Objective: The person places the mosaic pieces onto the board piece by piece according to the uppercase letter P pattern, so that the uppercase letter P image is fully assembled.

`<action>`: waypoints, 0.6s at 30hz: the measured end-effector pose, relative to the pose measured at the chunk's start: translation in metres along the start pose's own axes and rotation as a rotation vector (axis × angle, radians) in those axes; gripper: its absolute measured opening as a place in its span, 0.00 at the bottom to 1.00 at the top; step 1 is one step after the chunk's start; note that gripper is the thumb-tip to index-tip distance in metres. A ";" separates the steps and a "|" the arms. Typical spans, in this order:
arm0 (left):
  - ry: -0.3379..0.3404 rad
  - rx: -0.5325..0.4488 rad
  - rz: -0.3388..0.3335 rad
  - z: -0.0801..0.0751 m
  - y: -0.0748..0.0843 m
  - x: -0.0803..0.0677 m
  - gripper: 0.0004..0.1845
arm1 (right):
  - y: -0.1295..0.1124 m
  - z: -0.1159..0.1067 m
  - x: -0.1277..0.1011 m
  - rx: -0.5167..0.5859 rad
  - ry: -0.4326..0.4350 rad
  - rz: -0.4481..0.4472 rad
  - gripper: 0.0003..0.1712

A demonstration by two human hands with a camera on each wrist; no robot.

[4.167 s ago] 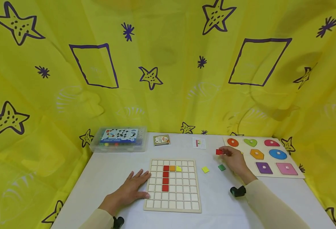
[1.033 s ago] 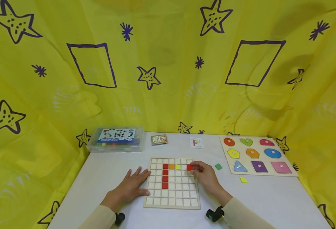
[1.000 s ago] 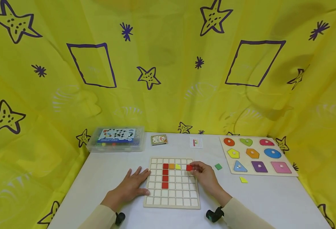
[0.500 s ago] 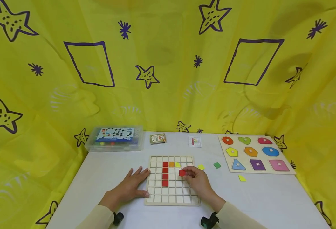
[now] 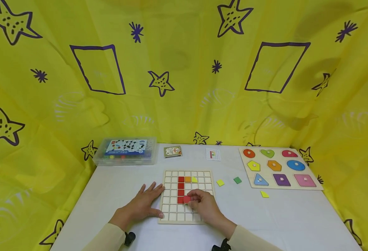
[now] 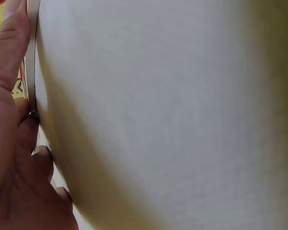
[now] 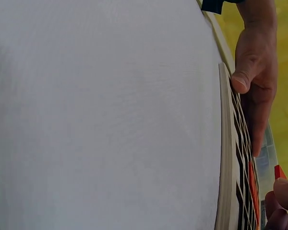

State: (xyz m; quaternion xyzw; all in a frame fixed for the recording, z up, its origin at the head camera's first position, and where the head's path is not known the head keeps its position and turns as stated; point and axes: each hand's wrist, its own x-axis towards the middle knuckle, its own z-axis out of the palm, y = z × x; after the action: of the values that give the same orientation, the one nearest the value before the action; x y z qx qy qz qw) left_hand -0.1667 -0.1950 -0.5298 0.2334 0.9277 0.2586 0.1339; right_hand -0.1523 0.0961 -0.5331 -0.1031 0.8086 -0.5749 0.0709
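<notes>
My right hand pinches a small red square tile between thumb and fingers. It holds the tile over the wooden grid board, overlapping the square right of the lowest red tile in a column of red tiles. In the right wrist view the pinched tile shows above the board's surface. An orange tile and a yellow tile with a cut corner lie in line with the column's top. My left hand lies with spread, straight fingers against the board's left edge, thumb near its lower left corner.
Right of the board lie a yellow tile, a green tile and a yellow curved-edge tile. A knobbed shape puzzle lies beyond. Along the back are a printed grid card, a small card box and a clear plastic case.
My right hand has carried the red tile from beside the shape puzzle leftward over the board, then down to the lowest red tile in the column. My left hand stays at the board's edge.
</notes>
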 end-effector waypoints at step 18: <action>0.000 -0.003 -0.006 0.000 -0.001 0.002 0.58 | 0.000 0.025 -0.008 -0.236 -0.007 -0.097 0.13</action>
State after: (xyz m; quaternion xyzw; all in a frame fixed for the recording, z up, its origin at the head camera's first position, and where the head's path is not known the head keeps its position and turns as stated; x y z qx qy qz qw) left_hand -0.1684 -0.1947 -0.5302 0.2303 0.9281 0.2595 0.1353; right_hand -0.1391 0.0757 -0.5416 -0.1518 0.8643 -0.4783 0.0333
